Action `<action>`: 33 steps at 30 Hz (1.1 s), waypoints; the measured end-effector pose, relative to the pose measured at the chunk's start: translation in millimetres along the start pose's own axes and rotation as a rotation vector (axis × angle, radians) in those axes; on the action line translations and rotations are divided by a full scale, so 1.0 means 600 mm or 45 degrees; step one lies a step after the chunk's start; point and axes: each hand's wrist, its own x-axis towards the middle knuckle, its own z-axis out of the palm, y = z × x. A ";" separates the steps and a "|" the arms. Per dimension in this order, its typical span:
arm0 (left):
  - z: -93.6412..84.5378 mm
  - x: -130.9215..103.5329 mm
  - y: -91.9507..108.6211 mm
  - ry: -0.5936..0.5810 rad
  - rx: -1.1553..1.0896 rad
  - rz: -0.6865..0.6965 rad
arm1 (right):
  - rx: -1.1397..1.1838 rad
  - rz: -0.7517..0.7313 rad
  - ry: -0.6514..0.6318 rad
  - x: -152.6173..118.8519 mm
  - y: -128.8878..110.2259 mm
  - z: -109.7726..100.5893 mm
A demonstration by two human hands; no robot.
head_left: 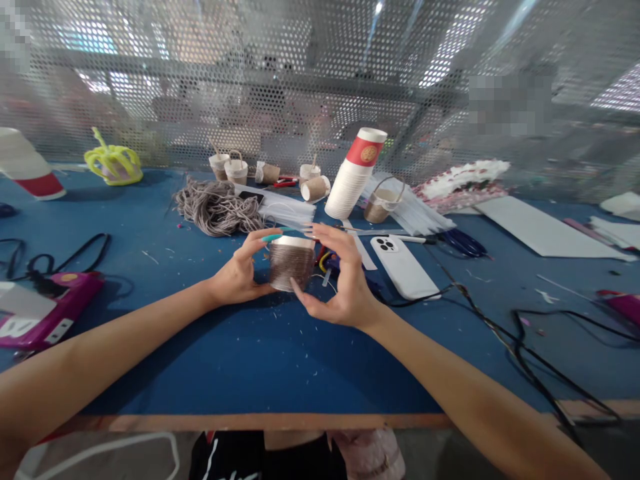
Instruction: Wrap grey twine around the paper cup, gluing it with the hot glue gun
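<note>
Steadying the wrapped cup point(291, 265), clasped between the left hand point(236, 273) and right hand point(353, 290), is best done with light, even pressure so its wall isn't dented.

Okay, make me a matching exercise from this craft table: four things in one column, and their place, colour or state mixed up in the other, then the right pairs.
Things
1. cord-wrapped cup
2. phone
3. stack of paper cups
4. pile of cord

Descriptions
A. white, lying with its camera lenses up
B. greyish-brown, in a loose heap
C. between the left hand and right hand
D. leaning, with red at the top

Pairs: 1-C, 2-A, 3-D, 4-B
</note>
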 end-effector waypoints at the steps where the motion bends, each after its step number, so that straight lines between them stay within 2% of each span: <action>1: 0.000 -0.001 0.000 0.026 0.039 -0.003 | 0.052 -0.005 -0.035 0.000 0.001 0.001; 7: -0.001 -0.007 -0.003 0.178 0.364 0.055 | 0.059 -0.035 -0.090 0.000 0.008 0.003; 13: -0.002 -0.001 0.000 0.181 0.302 0.165 | 0.004 0.034 -0.178 0.001 0.005 -0.002; 16: -0.003 0.001 0.003 0.182 0.344 0.187 | 0.012 0.025 -0.171 0.001 0.003 -0.002; 20: -0.003 0.000 0.002 0.175 0.329 0.171 | 0.030 0.013 -0.120 0.001 0.004 -0.001; 25: 0.001 -0.002 -0.001 0.215 0.227 0.131 | 0.013 0.025 -0.159 0.000 0.005 -0.001; 33: -0.001 -0.001 0.000 0.241 0.235 0.078 | 0.046 0.005 -0.114 -0.001 0.003 0.001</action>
